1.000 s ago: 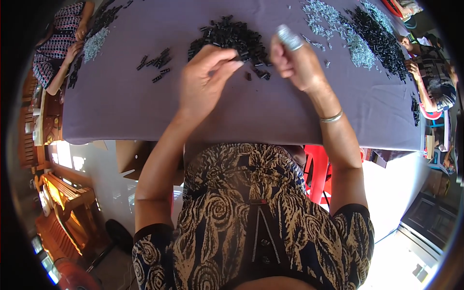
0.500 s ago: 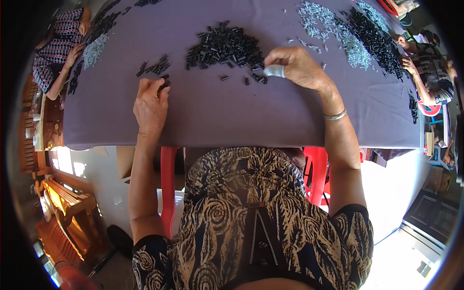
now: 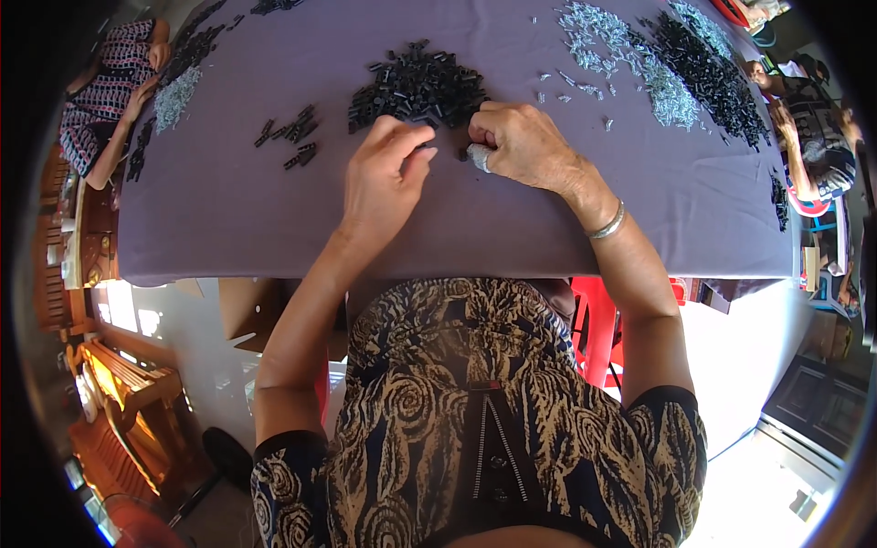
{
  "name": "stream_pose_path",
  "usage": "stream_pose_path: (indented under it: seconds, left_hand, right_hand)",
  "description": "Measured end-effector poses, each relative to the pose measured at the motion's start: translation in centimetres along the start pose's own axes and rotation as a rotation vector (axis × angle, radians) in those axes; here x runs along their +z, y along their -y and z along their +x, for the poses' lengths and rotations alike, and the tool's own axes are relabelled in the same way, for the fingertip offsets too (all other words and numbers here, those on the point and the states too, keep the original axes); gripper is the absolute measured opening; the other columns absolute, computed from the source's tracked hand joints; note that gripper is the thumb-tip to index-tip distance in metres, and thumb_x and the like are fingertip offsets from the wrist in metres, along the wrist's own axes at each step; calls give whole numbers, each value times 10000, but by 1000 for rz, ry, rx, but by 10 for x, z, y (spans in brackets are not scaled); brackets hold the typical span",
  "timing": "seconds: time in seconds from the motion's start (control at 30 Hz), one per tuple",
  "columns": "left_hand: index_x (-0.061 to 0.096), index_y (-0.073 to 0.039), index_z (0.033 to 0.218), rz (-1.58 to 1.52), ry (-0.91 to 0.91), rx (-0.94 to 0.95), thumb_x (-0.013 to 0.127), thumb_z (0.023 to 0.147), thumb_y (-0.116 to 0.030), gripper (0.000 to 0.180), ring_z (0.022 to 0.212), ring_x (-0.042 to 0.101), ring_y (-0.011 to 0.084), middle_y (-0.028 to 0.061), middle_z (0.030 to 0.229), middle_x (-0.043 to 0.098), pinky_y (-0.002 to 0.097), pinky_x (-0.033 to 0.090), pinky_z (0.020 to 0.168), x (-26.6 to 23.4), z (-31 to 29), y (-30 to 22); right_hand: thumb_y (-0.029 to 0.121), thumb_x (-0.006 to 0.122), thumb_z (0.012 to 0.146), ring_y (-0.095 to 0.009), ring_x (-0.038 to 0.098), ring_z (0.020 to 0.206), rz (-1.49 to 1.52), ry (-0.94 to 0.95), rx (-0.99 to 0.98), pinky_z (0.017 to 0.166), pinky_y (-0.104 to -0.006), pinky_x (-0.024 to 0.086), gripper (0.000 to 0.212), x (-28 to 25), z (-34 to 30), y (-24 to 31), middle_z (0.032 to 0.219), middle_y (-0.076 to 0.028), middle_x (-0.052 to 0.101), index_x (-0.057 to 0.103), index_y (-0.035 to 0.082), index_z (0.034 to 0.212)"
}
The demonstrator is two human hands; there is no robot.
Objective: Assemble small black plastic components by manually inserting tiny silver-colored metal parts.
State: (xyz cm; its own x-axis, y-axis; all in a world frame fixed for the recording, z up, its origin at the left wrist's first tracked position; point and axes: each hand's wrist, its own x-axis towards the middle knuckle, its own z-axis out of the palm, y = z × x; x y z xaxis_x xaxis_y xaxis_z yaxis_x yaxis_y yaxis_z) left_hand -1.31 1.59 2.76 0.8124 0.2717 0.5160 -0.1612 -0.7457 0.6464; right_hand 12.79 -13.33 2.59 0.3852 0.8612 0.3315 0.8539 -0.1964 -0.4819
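At tabletop centre, both hands work beside black parts pile.
Left hand pinched at 6 o'clock of pile, contents hidden; right hand curled, hold unclear.

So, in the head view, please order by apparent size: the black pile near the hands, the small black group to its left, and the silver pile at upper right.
1. Black pile by the hands and silver pile: they look alike; I cannot rank them.
2. Small black group: clearly smallest.
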Motion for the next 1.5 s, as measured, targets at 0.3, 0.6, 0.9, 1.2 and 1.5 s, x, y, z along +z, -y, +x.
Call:
stream_pose_path:
  seconds: [0.3,0.6,0.9,1.2,1.5]
  left_hand:
    - [606,-23,1039,-219,-19,-73,603,801,63,254,769,577,109,42,850,570,215,468,669,23,1,-1]
    - [596,12,1078,-848,-60,-274,606,827,56,255,807,567,101,50,916,567,238,492,704,33,-9,2]
    - [636,20,1019,-866,-182,-323,629,808,49,213,767,575,124,55,898,584,252,500,667,39,-14,-1]
    - [584,4,995,-841,-57,-355,555,890,-41,118,798,621,157,105,916,633,261,491,656,30,-9,-9]
    - [591,-10,982,-718,87,-381,565,885,-35,104,671,520,66,27,832,573,195,424,584,34,-17,-6]
  right_hand:
    - [63,705,677,-210,594,601,268,-105,-8,554,-300,484,156,-6,0,7,684,-81,593,579,7,749]
    - [12,667,802,-51,567,718,925,-37,111,570,-192,478,135,8,-3,2,814,-15,625,620,10,929]
    - [-6,658,803,-56,551,737,1068,-131,15,646,-203,465,97,20,-3,7,770,14,590,603,0,882]
    - [84,679,797,-65,587,665,365,-480,200,610,-228,490,100,-30,3,-36,743,-53,673,651,35,879]
    - [34,634,762,-188,626,708,97,-278,407,660,-304,494,135,-54,-12,-72,806,-96,656,661,39,895]
